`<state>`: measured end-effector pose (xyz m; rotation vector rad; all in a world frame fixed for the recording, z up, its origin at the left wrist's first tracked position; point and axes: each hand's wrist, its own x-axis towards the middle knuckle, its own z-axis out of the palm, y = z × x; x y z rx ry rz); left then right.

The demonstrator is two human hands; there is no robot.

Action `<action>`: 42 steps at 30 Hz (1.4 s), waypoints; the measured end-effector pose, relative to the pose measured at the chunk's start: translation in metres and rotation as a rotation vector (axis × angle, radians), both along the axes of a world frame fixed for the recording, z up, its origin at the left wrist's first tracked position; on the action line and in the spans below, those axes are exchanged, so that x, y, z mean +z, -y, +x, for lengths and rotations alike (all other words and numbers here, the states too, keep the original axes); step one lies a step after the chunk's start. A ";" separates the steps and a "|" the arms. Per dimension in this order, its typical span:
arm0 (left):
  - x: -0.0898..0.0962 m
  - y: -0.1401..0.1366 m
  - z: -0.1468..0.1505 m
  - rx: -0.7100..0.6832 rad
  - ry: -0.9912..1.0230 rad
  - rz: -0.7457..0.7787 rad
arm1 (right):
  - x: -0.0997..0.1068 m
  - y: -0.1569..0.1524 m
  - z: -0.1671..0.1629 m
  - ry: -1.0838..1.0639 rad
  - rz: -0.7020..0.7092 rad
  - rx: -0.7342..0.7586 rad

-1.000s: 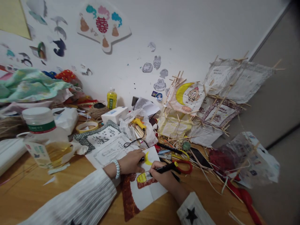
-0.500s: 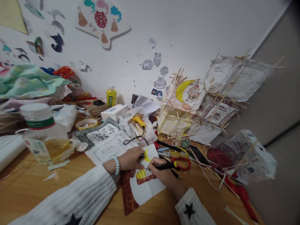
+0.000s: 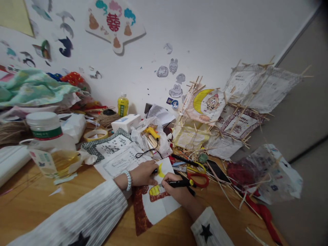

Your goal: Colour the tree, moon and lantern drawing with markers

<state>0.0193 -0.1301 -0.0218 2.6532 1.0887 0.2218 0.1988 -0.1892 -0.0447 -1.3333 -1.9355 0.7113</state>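
A sheet of drawing paper lies on the desk, with a brown patterned border, a yellow crescent and a part-yellow, part-brown shape on it. My right hand is closed around a black marker with a yellow-banded rear end. Its tip points down at the yellow area of the shape; the exact contact point is hard to see. My left hand, a pale bead bracelet at the wrist, rests on the paper's upper left. Its fingers are pinched on a small black marker cap.
Patterned sheets lie beyond my left hand. Scissors, a phone and sticks crowd the right. Paper lanterns stand behind. A large jar with yellow liquid, a tape roll and a white box are left.
The marker's rear end has dipped a little, and its tip has shifted slightly on the yellow area. My left hand stays in place. The whole view has shifted slightly.
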 end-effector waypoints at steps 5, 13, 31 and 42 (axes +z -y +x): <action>0.002 0.001 0.001 0.005 -0.014 -0.005 | -0.001 0.000 0.001 0.009 0.001 -0.011; 0.004 0.002 0.000 0.000 -0.025 -0.007 | 0.001 0.001 0.000 -0.008 -0.008 -0.004; 0.000 0.006 0.001 0.023 0.001 0.077 | 0.000 0.001 0.002 -0.028 -0.073 -0.051; 0.000 0.012 0.003 0.056 -0.039 0.128 | 0.004 0.004 0.000 -0.077 -0.131 -0.013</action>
